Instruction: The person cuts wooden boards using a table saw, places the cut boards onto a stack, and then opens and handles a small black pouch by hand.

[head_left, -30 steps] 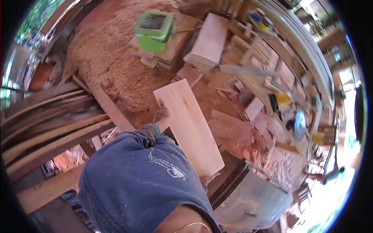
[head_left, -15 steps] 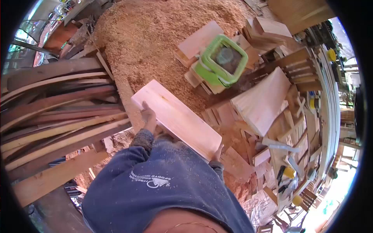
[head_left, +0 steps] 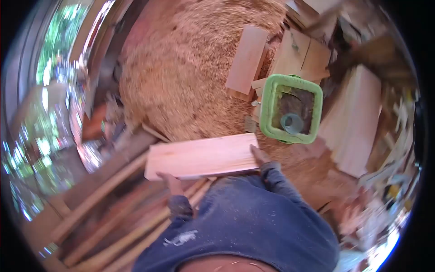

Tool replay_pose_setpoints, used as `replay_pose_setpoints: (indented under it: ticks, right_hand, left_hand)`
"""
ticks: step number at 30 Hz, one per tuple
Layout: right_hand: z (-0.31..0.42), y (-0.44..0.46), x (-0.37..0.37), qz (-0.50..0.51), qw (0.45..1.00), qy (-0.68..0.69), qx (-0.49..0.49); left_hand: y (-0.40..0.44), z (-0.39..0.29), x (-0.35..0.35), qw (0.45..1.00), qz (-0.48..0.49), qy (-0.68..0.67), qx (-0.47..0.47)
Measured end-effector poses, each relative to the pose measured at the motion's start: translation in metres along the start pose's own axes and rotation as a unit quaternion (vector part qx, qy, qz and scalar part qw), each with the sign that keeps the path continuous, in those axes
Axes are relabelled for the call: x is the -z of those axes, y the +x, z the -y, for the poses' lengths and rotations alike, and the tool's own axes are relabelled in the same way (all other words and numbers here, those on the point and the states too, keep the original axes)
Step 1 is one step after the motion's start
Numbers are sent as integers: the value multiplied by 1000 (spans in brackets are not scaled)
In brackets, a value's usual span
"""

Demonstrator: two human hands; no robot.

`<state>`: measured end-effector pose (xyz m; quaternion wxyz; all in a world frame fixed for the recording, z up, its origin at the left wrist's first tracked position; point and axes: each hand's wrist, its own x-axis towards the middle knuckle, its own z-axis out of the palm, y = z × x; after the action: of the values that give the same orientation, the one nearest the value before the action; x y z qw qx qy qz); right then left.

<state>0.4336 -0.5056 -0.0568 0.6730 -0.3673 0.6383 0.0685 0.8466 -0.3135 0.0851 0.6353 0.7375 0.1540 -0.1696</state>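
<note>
Shavings [head_left: 181, 81] covered the ground, with long timbers [head_left: 100, 198] lying at the near left and a pale stack of lumber [head_left: 360, 122] rising at the right. In front of a person in a blue sweatshirt [head_left: 253, 213], a broad, pale board [head_left: 199, 156] appeared to be held up by two bare hands, crossways to the body, its broad face turned upward. Just beyond its right end stood a green bin [head_left: 268, 106] with an open top.

The right hand [head_left: 260, 156] had its grip partly closed over the board's right end; the left hand [head_left: 171, 182] had its own partly closed on the near edge, close to the left end. How far the fingers reached underneath could not be told.

The board looked stiff and moderately heavy, sturdy rather than fragile, and unlikely to sag between the hands. Its smooth face, perhaps dusty, might have slid under a light touch. The sounder hold seemed to be at both ends, fingers beneath and thumbs above. A round, bluish object [head_left: 292, 123] sat inside the bin.
</note>
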Motion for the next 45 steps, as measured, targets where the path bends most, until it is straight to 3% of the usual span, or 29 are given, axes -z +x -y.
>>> replay_pose_setpoints:
  ticks: [1,2,6,8,9,10,12,15,17,20,22,23,25,26,28,29,31,32,33,34,35,36,38,40,41,42,43,44,45]
  right_hand:
    - [1,12,-22,2,998,68,-11]
    - [-1,9,-36,2,992,123,-31]
    - [15,29,-27,-30,958,278,-62]
    - [-15,62,-61,-67,918,391,-23]
    - [-19,76,-80,-86,891,446,-3]
    - [8,69,-80,-83,840,535,-43]
    - [85,34,-67,-79,707,693,-117]
    - [45,101,-149,-164,706,687,-36]
    - [94,144,-174,-224,583,781,8]
    - [153,221,-210,-336,479,811,-14]
    - [218,243,-197,-384,458,800,-44]
    - [252,254,-186,-408,446,794,-62]
    - [295,298,-170,-431,370,822,-38]
    - [315,315,-159,-441,344,829,-27]
    - [342,343,-142,-432,347,832,-13]
    - [353,354,-133,-423,361,831,-7]
    - [358,369,-118,-406,490,771,-25]
    - [353,373,-109,-399,585,705,-39]
    - [345,373,-104,-385,695,604,-61]
    - [337,370,-98,-375,780,496,-76]
    - [329,364,-96,-363,828,419,-83]
    - [319,354,-96,-347,846,394,-88]
    - [299,330,-112,-323,851,401,-106]
    - [265,296,-119,-195,915,328,-130]
    - [257,267,-132,-187,916,331,-126]
    - [250,226,-145,-228,859,438,-136]
    - [240,187,-156,-262,797,525,-146]
    - [225,144,-162,-291,742,584,-154]
    - [187,126,-174,-303,728,594,-161]
  left_hand:
    - [18,-16,-28,997,-36,54,34]
    - [-16,-44,-70,988,-86,108,73]
    - [24,-69,-193,981,0,190,41]
    - [41,-73,-284,965,24,258,48]
    - [67,-60,-320,942,25,334,14]
    - [92,-44,-360,913,28,407,-21]
    - [104,-12,-448,903,111,413,-44]
    - [129,54,-580,823,243,511,-55]
    - [122,106,-669,783,351,510,-65]
    - [95,163,-770,689,422,573,-138]
    - [109,213,-834,603,490,603,-184]
    - [109,225,-859,603,503,596,-166]
    - [102,238,-896,597,530,588,-128]
    - [117,251,-911,563,553,597,-144]
    - [162,269,-945,482,594,616,-188]
    - [166,260,-941,489,607,593,-201]
    - [207,252,-923,476,621,559,-275]
    - [240,254,-918,462,618,540,-336]
    - [217,206,-889,436,570,609,-339]
    - [260,200,-875,393,639,603,-272]
    - [296,197,-848,342,602,599,-403]
    - [346,195,-820,295,630,557,-453]
    - [360,139,-768,238,640,660,-314]
    - [337,87,-710,354,613,681,-186]
    - [365,83,-689,294,578,734,-199]
    - [383,76,-669,225,544,781,-208]
    - [374,55,-648,328,579,745,-35]
    - [337,31,-623,313,574,751,-86]
    - [302,12,-597,301,563,758,-136]
